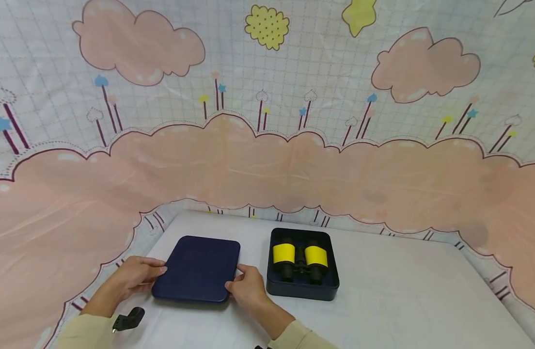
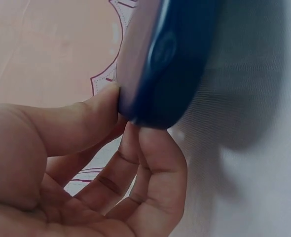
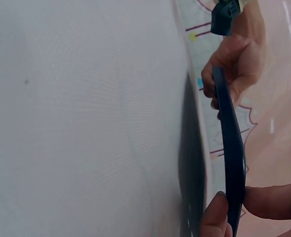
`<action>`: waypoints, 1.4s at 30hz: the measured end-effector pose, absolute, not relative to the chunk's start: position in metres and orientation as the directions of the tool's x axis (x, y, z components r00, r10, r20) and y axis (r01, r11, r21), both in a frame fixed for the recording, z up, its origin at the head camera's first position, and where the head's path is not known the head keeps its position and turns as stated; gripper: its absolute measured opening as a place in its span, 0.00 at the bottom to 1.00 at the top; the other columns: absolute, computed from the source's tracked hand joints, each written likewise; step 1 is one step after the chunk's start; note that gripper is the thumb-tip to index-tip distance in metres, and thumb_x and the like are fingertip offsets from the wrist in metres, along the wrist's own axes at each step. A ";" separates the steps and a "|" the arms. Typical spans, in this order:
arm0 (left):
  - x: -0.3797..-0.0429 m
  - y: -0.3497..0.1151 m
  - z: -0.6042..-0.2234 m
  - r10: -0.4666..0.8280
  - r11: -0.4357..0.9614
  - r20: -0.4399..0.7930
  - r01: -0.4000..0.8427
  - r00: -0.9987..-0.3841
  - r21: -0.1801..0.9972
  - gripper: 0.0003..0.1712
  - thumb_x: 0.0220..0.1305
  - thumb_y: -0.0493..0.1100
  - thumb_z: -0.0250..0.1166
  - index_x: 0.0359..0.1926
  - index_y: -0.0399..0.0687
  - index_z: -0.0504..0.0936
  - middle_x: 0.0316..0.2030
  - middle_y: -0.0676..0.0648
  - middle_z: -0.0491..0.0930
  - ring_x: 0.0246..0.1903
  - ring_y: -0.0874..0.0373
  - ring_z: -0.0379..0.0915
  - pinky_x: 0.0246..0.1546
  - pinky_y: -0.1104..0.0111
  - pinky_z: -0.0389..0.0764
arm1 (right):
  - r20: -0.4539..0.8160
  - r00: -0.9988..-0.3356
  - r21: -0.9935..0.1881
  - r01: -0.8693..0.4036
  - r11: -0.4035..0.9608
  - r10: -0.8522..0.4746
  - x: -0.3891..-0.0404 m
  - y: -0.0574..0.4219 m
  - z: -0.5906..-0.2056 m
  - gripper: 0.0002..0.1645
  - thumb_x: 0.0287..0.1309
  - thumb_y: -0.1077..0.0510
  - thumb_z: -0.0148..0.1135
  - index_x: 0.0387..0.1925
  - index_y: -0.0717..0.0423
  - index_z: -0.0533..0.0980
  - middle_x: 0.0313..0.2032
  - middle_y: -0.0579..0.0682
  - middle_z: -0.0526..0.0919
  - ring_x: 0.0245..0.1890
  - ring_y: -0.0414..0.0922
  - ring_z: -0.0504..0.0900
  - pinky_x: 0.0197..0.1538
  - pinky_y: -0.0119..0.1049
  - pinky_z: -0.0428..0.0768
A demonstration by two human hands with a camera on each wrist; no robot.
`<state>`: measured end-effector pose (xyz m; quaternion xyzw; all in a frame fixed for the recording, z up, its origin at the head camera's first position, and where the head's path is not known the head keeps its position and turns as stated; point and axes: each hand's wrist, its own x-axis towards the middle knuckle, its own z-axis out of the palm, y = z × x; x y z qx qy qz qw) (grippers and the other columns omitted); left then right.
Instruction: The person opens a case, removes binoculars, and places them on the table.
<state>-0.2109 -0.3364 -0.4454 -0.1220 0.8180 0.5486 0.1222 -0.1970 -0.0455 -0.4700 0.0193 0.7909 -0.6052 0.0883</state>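
Between both hands is a dark blue, rounded-corner box lid [image 1: 197, 269], raised a little off the white table. My left hand [image 1: 134, 277] pinches its left edge; in the left wrist view the thumb lies on one face and curled fingers lie on the other. At the opposite edge my right hand [image 1: 250, 287] pinches the lid [image 3: 232, 148] between thumb and fingers. Just right of that hand stands a dark open box [image 1: 302, 289] holding binoculars [image 1: 300, 259] with black tubes and yellow bands.
A white cloth [image 1: 402, 291] covers the table. Behind and beside it hangs a curtain [image 1: 293, 169] printed with clouds and stars. A black wrist-camera piece [image 1: 130, 319] sits by the left sleeve.
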 end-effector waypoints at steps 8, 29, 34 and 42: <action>-0.210 -0.333 -0.444 -0.072 0.402 -0.330 -0.330 -0.941 0.854 0.21 0.62 0.37 0.67 0.54 0.29 0.80 0.30 0.52 0.82 0.30 0.59 0.75 0.31 0.69 0.81 | -0.163 -0.984 -0.935 0.130 0.330 -0.073 -0.199 -0.048 -0.475 0.37 0.50 0.70 0.70 0.64 0.69 0.70 0.25 0.48 0.75 0.19 0.39 0.75 0.26 0.29 0.79; -0.207 -0.330 -0.454 -0.107 0.429 -0.320 -0.335 -0.941 0.839 0.20 0.61 0.36 0.67 0.52 0.28 0.80 0.28 0.52 0.79 0.28 0.59 0.73 0.28 0.69 0.80 | -0.176 -0.980 -0.898 0.120 0.424 -0.096 -0.198 -0.048 -0.476 0.35 0.51 0.70 0.70 0.62 0.71 0.71 0.22 0.48 0.79 0.18 0.38 0.77 0.25 0.30 0.80; -0.207 -0.330 -0.457 -0.109 0.457 -0.318 -0.332 -0.942 0.825 0.21 0.60 0.37 0.68 0.52 0.28 0.80 0.32 0.49 0.84 0.30 0.59 0.77 0.32 0.67 0.84 | -0.167 -0.981 -0.863 0.096 0.496 -0.101 -0.196 -0.047 -0.475 0.34 0.50 0.67 0.71 0.61 0.70 0.72 0.21 0.47 0.78 0.19 0.39 0.75 0.24 0.29 0.77; -0.205 -0.323 -0.447 -0.104 0.646 -0.258 -0.262 -0.961 0.717 0.30 0.60 0.47 0.70 0.54 0.26 0.79 0.45 0.34 0.85 0.37 0.55 0.82 0.39 0.61 0.84 | -0.112 -0.982 -0.868 0.021 0.497 -0.155 -0.189 -0.041 -0.463 0.33 0.50 0.66 0.72 0.60 0.69 0.74 0.23 0.47 0.77 0.22 0.40 0.74 0.26 0.28 0.76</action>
